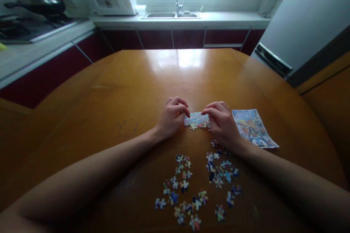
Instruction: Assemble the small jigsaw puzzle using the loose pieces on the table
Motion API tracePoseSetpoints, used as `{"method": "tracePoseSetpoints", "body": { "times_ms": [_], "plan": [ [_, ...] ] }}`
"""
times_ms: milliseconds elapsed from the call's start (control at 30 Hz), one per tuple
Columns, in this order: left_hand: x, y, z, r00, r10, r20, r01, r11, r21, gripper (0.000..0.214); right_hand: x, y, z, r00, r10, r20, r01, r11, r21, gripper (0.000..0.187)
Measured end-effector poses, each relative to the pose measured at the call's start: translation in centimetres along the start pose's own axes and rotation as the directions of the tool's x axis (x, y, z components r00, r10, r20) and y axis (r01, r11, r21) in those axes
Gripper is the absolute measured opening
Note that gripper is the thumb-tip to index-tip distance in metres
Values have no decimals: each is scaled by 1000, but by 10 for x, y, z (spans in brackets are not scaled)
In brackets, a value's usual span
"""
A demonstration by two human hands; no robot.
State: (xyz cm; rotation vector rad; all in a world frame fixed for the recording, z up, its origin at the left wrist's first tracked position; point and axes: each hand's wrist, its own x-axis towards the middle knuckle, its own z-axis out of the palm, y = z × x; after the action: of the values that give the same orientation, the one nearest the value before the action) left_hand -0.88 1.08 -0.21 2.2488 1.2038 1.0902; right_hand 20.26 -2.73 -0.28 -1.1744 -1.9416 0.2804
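Note:
A small joined strip of jigsaw pieces [197, 120] lies flat on the wooden table [131, 91]. My left hand [172, 116] rests at its left end with curled fingers pinching the edge. At the strip's right end my right hand [222, 122] does the same, fingertips pressed on the pieces. Several loose colourful puzzle pieces [197, 185] are scattered on the table between my forearms, nearer to me. A printed picture sheet [253, 127] lies just right of my right hand.
Beyond the table runs a kitchen counter with a sink and tap [175, 12] under a bright window. A white appliance [111, 0] stands left of the sink. A black pan [41, 3] sits on the stove at far left. A grey fridge [303, 25] stands at right.

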Motion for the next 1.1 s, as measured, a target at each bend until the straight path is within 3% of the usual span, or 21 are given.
{"method": "tracePoseSetpoints", "body": {
  "times_ms": [200,567,700,833,900,1000,1100],
  "plan": [
    [1,0,1,1000,10,-9,-10,1000,-23,28,7,16,0,988,106,-115,-100,994,54,24],
    [0,-3,2,1000,27,-10,-27,1000,-9,28,3,13,1,992,61,-107,-55,997,58,22],
    [0,-2,2,1000,30,-6,-30,1000,2,27,3,10,-1,994,-4,-109,11,998,65,21],
    [0,-2,2,999,36,-14,-36,999,2,27,0,-4,-6,984,-177,-18,177,980,87,21],
    [-1,-3,3,999,39,-20,-39,999,0,27,-5,-14,-7,948,-312,59,306,948,90,20],
    [-1,-3,4,999,36,-25,-36,999,-12,28,-14,-28,-4,840,-495,222,481,869,116,17],
    [-1,-4,5,999,34,-28,-34,999,-22,29,-22,-38,1,737,-585,337,579,805,131,15]
  ]
}}
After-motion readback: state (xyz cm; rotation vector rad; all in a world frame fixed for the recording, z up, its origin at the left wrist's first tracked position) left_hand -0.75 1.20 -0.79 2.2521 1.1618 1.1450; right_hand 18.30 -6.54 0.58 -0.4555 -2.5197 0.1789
